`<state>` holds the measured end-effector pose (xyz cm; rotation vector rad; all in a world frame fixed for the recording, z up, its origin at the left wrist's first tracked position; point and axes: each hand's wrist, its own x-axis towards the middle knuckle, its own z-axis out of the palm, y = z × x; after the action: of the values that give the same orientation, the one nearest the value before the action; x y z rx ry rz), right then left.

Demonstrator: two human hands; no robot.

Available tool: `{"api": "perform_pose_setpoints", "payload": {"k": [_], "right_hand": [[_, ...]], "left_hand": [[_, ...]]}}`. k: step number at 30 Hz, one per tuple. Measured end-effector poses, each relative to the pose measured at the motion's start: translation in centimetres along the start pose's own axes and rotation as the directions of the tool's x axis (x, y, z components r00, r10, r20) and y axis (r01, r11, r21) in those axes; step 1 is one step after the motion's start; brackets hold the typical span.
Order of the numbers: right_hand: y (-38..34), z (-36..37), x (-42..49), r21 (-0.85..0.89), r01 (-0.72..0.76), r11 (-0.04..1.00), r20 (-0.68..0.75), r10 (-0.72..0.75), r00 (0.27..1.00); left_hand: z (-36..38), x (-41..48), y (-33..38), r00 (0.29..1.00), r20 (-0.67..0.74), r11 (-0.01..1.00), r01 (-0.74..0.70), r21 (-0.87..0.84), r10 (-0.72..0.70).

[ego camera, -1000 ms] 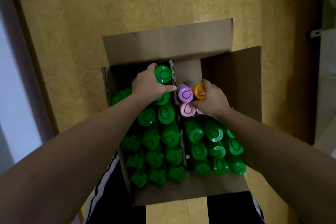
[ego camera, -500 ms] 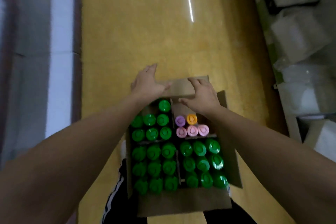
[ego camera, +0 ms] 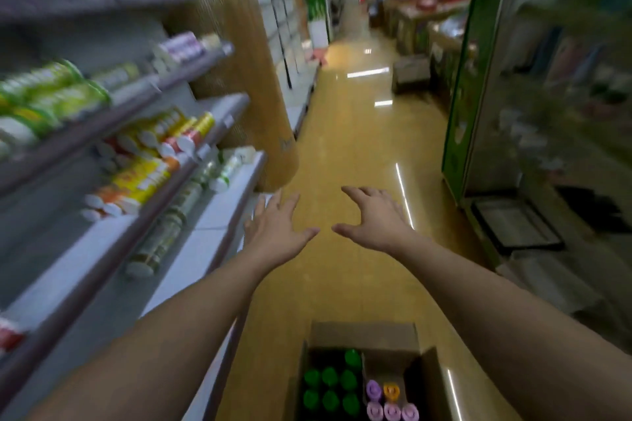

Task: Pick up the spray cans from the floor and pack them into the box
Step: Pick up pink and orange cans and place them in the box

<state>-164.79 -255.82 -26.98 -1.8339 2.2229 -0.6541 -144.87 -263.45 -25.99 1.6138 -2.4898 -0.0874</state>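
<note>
A: Many cans stand upright in the box, very near, at the bottom edge. Green ones are on the left; purple, pink and one orange are on the right. Is it full?

B: I judge not. Some far places inside look dark and free, so more cans should go in.

A: And the hands?

B: Beyond the box, the left hand and the right hand are both spread in the air. The fingers are loose and they grasp nothing.

A: What can go wrong from here?

B: The view is much blurred and looks far ahead, not down at the box. I see no can on the floor. The left hand is near the shelf on the left. If it reaches without looking, it could knock the bottles lying there.

A: And the box?

B: It is low and close to the body. One step forward could hit it and tip the cans.

A: Farther?

B: The floor shines and is perhaps slippery; I cannot tell. Far away on it stands a carton, well apart.
</note>
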Motion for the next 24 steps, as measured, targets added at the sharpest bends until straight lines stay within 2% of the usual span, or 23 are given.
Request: {"api": "perform_pose_setpoints", "payload": {"k": [3,5,8,12,18,24], "right_hand": [[-5.5,-4.7,-2.1,-0.102,0.029,0.994,-0.144,-0.043,0.989],[-8.8,-6.7,-3.7,-0.173,0.010,0.985,-0.186,-0.043,0.982],[-12.8,-8.2,-6.1,-0.258,0.023,0.966,-0.147,-0.063,0.987],[-16.1,-9.5,-8.3,-0.296,0.117,0.948,-0.109,-0.155,0.982],[-19.0,-10.5,-10.2,-0.279,0.303,0.911,-0.022,-0.322,0.947],[-23.8,-8.6,-13.7,-0.189,0.572,0.798,0.124,-0.558,0.820]], "left_hand": [[-7.1,-2.0,-1.1,0.989,-0.096,0.992,-0.106,0.070,0.112],[-10.7,-3.8,-1.5,0.980,-0.139,0.987,-0.126,0.102,0.140],[-15.1,-6.6,-2.2,0.970,-0.169,0.978,-0.148,0.148,0.173],[-19.1,-10.4,-3.8,0.964,-0.190,0.965,-0.143,0.219,0.186],[-21.6,-17.2,-6.4,0.972,-0.231,0.978,0.077,0.193,-0.031],[-22.8,-27.4,-8.3,0.919,-0.241,0.918,0.357,0.172,-0.312]]}}
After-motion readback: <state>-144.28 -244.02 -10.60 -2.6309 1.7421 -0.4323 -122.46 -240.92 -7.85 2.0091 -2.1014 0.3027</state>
